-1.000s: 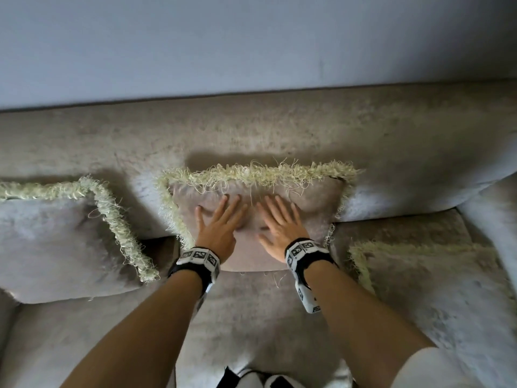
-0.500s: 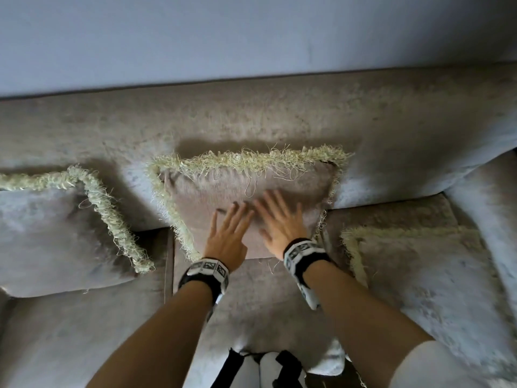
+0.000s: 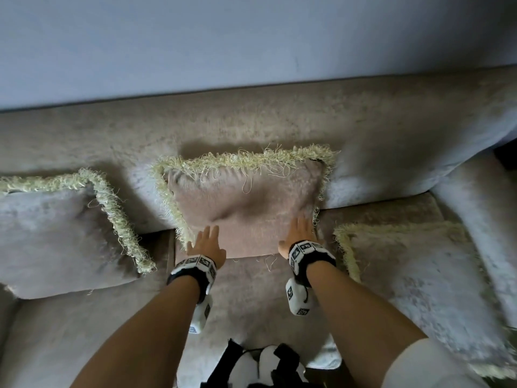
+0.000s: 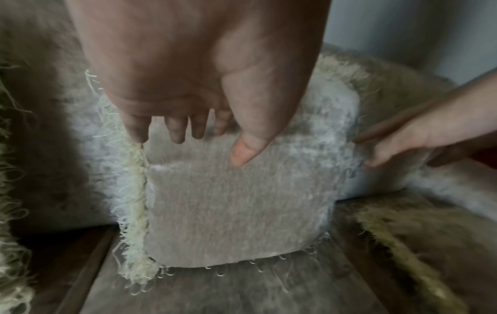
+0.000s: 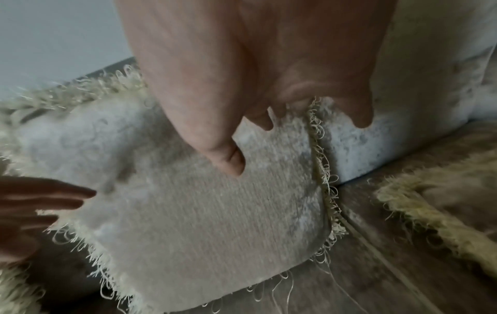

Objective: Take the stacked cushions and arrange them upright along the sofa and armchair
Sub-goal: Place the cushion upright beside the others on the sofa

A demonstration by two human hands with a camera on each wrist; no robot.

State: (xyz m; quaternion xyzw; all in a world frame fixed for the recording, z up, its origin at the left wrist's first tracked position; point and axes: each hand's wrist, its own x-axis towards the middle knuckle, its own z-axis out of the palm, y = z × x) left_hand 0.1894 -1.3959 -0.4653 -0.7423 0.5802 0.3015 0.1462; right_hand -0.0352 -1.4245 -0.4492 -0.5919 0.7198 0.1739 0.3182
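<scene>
A beige cushion with a pale shaggy fringe stands upright against the sofa backrest at centre. My left hand lies with straight fingers at its lower left corner, by the fringe. My right hand lies flat at the lower right corner. Neither hand grips anything. The left wrist view shows the left fingers loosely spread over the cushion's face. The right wrist view shows the right thumb over the cushion. A second cushion leans at left, and a third lies flat at right.
The sofa seat runs below the cushions, with the armrest at the right. A grey-blue wall rises behind the backrest. A black-and-white object sits at the bottom edge near my body.
Both hands slid from the middle of the cushion's face, apart and downward, to its lower corners. The cushion stays upright against the backrest.
</scene>
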